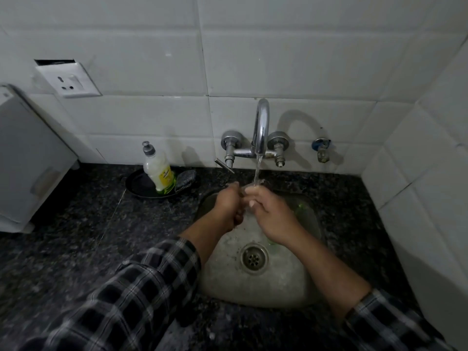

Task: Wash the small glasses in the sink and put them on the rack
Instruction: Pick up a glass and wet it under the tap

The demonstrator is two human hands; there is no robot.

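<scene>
Both forearms reach forward over the sink and meet below the tap. The left hand and the right hand curl their fingers round a small glass. The glass is mostly hidden between them and is held above the basin, in the water stream.

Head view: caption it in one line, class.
Left hand and right hand hold a small glass under the running tap.

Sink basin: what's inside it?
Drain, water stream, left hand and right hand gripping a small glass. Something green shows beside the right hand, mostly covered by it.
</scene>
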